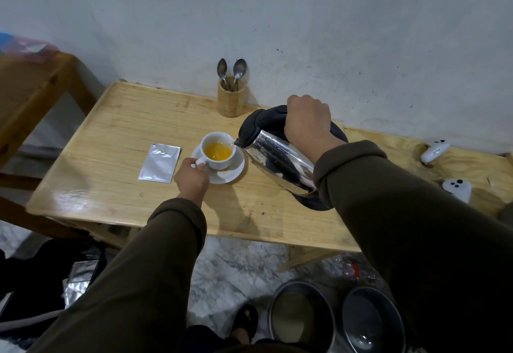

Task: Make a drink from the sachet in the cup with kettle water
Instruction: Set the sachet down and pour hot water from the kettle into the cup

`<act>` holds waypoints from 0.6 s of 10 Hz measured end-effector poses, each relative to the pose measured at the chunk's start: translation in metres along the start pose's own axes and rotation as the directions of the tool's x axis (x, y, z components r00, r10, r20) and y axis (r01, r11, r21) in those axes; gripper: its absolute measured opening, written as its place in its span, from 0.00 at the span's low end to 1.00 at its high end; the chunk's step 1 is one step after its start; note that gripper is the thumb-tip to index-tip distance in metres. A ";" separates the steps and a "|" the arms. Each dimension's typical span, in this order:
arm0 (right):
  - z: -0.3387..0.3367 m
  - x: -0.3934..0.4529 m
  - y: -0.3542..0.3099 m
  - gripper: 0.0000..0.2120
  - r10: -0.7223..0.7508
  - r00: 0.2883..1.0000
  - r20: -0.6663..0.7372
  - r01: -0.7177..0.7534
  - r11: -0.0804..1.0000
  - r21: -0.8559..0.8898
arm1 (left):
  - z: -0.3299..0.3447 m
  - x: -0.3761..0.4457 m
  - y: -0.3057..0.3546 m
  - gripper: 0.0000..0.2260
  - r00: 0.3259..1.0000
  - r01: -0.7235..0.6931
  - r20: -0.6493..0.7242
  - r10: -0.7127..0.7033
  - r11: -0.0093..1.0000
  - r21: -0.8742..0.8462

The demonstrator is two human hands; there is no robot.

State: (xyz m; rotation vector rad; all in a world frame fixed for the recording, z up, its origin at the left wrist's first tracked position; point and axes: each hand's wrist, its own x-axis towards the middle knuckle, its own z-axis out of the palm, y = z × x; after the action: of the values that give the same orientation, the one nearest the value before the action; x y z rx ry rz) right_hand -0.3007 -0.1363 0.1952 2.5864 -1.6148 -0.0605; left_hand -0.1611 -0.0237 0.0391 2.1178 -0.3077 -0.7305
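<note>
A white cup stands on a white saucer in the middle of the wooden table. Orange liquid fills the cup partway. My left hand pinches the cup's handle. My right hand grips the black handle of a steel kettle, tilted left with its spout at the cup's rim, and a thin stream of water runs into the cup. A torn silver sachet lies flat just left of the saucer.
A wooden holder with two spoons stands at the wall behind the cup. Two white controllers lie on the table's right end. Two metal pots sit on the marble floor below. A wooden bench stands at left.
</note>
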 end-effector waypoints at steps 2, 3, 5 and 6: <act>0.001 -0.001 0.000 0.12 -0.004 1.000 -0.015 0.003 1.000 -0.006 | 0.000 0.000 0.000 0.15 1.000 -0.007 0.002 0.007 1.000 0.022; 0.002 -0.001 0.000 0.12 -0.006 1.000 -0.017 0.006 1.000 -0.011 | -0.001 -0.001 0.001 0.15 1.000 0.001 0.001 -0.001 1.000 0.006; 0.004 0.000 0.000 0.12 -0.006 1.000 -0.026 0.005 1.000 -0.020 | -0.002 -0.002 0.001 0.15 1.000 0.018 0.012 -0.018 1.000 -0.003; 0.005 -0.001 0.001 0.12 -0.010 0.999 -0.034 0.009 1.000 -0.023 | -0.001 -0.003 0.001 0.15 1.000 0.018 0.015 -0.018 1.000 -0.004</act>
State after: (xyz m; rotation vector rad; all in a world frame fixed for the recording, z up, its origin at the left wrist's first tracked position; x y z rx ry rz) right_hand -0.3030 -0.1361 0.1905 2.5644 -1.5808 -0.0350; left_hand -0.1628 -0.0221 0.0417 2.1140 -0.2952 -0.7578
